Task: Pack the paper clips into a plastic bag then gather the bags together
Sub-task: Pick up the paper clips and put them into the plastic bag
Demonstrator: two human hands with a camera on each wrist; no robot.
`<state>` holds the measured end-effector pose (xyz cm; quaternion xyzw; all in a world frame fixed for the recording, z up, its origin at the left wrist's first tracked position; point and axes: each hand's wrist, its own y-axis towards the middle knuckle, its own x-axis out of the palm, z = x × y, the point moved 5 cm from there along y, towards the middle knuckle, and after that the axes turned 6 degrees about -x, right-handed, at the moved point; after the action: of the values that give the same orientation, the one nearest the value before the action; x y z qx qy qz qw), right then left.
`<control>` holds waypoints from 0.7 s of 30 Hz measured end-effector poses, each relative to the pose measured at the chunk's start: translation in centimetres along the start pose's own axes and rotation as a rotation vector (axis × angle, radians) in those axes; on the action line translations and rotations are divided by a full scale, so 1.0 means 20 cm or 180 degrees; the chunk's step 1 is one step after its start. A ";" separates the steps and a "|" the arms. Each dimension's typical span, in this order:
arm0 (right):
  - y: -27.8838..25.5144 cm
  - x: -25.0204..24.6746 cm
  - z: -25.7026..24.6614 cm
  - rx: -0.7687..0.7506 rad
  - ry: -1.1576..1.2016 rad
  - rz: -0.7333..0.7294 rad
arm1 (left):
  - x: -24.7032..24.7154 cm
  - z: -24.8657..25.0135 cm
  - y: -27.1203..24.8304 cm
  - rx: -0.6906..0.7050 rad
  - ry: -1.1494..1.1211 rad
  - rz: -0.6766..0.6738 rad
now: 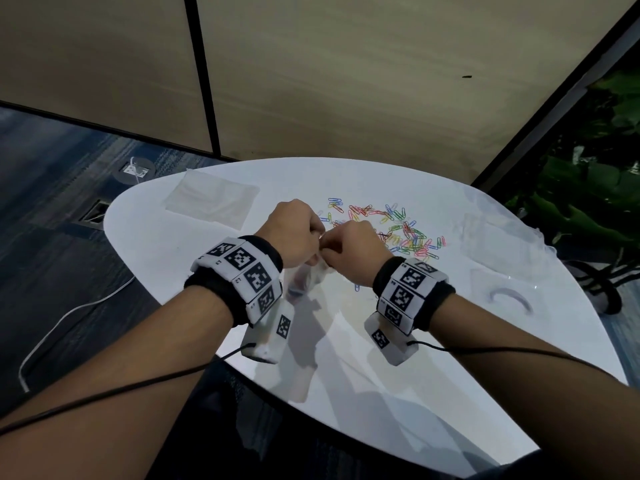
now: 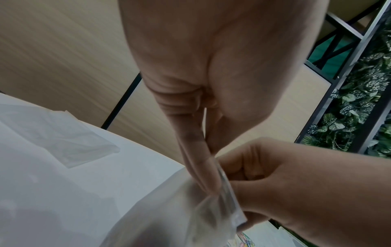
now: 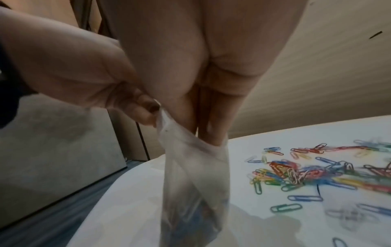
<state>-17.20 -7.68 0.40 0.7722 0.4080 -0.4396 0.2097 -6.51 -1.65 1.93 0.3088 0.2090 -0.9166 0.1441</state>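
Note:
A clear plastic bag [image 1: 304, 278] hangs above the white table [image 1: 173, 258], held at its top by both hands. My left hand [image 1: 313, 242] pinches one side of the rim, its fingertips [image 2: 204, 168] pressed on the plastic. On the other side my right hand [image 1: 334, 247] grips the rim, with its fingertips [image 3: 211, 133] tucked into the bag's mouth [image 3: 190, 143]. A few coloured clips show dimly in the bag's bottom [image 3: 190, 222]. Loose coloured paper clips [image 1: 391, 230] lie in a pile just beyond my hands, also spread over the table in the right wrist view [image 3: 306, 175].
A flat stack of empty clear bags [image 1: 211, 199] lies at the table's back left. More clear bags [image 1: 502, 244] rest at the right, one [image 1: 509, 296] near the right edge. Beige wall panels stand behind, plants [image 1: 588, 202] at the right, a cable on the floor at the left.

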 end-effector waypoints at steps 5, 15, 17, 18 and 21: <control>-0.01 -0.01 -0.03 -0.0158 0.0258 -0.0514 | -0.03 -0.01 0.00 -0.0018 -0.0021 0.0071; -0.34 -0.06 0.80 0.2182 0.0033 -0.0826 | -0.11 -0.11 0.03 -0.0182 -0.0069 0.0128; -0.44 0.03 0.89 0.2309 0.0028 -0.0908 | -0.13 -0.12 0.02 -0.0203 -0.0062 0.0158; -0.46 0.06 0.90 0.2219 -0.0097 -0.0808 | -0.14 -0.12 0.02 -0.0207 -0.0062 0.0175; -0.38 0.13 0.87 0.1801 -0.0182 -0.0252 | -0.16 -0.13 0.01 -0.0213 -0.0069 0.0204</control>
<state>-31.47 -14.02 -10.72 0.7708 0.2929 -0.5654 -0.0201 -2.66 -0.15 1.88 0.3003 0.2279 -0.9074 0.1858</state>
